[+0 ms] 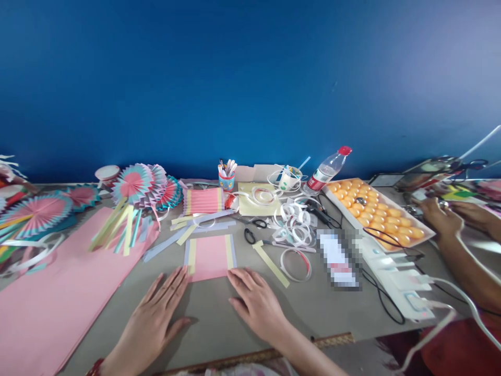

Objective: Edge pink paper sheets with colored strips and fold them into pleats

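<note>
A pink paper sheet (210, 257) lies flat on the grey table, with yellow and lilac strips along its left and right sides. My left hand (156, 308) lies flat, its fingertips on the sheet's lower left corner. At the lower right corner rest the fingertips of my right hand (256, 300), fingers stretched out. Neither hand grips anything. Just behind the sheet are scissors (254, 223) with dark handles and loose paper strips. A pleated pink paper (203, 201) with striped edges lies farther back. Right of the sheet is a yellow strip (272, 263).
Large pink sheets (58, 282) and paper rosettes (135, 185) fill the left. White paper coils (293, 222), a tilted bottle (326, 169) and a pen cup (226, 180) stand behind. At right are a box of orange balls (376, 211), a power strip (399, 282) and another person's hand (440, 219).
</note>
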The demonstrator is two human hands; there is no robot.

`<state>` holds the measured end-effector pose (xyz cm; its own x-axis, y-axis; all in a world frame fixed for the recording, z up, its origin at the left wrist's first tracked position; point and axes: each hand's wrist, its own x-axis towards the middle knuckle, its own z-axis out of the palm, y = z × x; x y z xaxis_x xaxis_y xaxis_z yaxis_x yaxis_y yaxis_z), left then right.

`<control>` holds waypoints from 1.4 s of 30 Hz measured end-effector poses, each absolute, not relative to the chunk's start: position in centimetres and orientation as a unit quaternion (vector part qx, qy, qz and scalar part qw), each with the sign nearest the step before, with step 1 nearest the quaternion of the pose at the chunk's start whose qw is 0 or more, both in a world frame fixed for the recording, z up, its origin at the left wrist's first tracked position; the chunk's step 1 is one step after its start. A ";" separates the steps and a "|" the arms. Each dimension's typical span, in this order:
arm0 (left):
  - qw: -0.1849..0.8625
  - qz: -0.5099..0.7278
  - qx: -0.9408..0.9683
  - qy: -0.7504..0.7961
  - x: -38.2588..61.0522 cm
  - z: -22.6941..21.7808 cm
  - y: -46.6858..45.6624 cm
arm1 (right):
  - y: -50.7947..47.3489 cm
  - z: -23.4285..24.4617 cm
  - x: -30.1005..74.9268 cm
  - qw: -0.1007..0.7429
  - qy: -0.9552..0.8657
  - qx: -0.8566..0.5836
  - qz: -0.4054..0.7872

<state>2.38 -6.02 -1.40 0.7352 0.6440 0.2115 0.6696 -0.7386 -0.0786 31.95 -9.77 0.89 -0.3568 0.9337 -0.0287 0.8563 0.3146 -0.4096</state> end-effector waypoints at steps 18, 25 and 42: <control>0.052 -0.106 -0.907 -0.405 2.3 -2.1 -6.5 | -7.3 2.1 31.7 0.115 -0.832 -0.533 0.100; -0.065 -0.206 -0.849 -0.483 2.5 -0.8 -8.0 | -5.4 1.8 31.1 0.147 -0.839 -0.513 0.108; -0.151 -0.335 -0.856 -0.364 8.7 4.7 -4.9 | -7.5 2.7 27.0 0.340 -0.782 -0.495 0.165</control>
<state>8.72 -4.87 4.65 0.5112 0.7240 0.4632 0.5222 -0.6897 0.5017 27.03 -7.51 2.69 -0.2786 0.8872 0.3679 0.6624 0.4548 -0.5953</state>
